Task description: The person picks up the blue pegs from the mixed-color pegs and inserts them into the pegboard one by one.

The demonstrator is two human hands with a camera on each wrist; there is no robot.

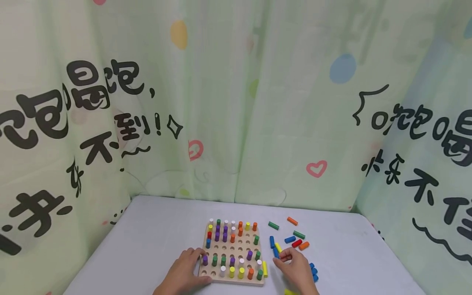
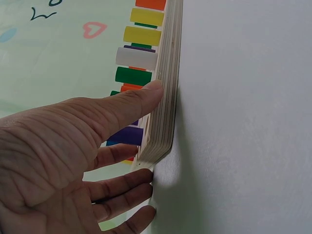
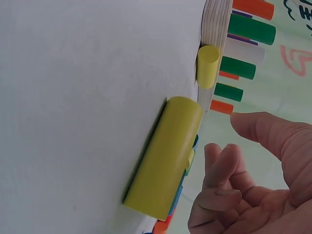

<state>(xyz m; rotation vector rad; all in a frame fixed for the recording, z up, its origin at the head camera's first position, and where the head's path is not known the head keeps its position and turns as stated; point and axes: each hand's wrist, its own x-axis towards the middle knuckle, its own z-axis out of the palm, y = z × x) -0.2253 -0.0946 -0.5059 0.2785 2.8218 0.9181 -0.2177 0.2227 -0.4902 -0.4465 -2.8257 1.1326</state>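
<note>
A wooden pegboard (image 1: 236, 281) stands on the table, with colored pegs upright in its back rows, front rows and right side. My left hand (image 1: 186, 268) is at its front-left corner, thumb resting on the front edge, fingers fairly straight along the left side. In the left wrist view the thumb lies beside a green peg (image 2: 133, 76). Right of the board, my right hand (image 1: 295, 268) hovers near a blue peg (image 1: 275, 252) and a yellow peg (image 1: 278, 247). The right wrist view shows thumb and fingertips apart, nothing between them, fingers loosely bent.
Loose pegs lie right of the board, including a green peg (image 1: 273, 225), an orange peg (image 1: 292, 221) and a red peg (image 1: 296, 243). Several blue pegs (image 1: 314, 272) sit past my right hand. One yellow peg (image 1: 265, 269) lies along the board's right edge. A printed curtain (image 1: 236, 102) hangs behind the table.
</note>
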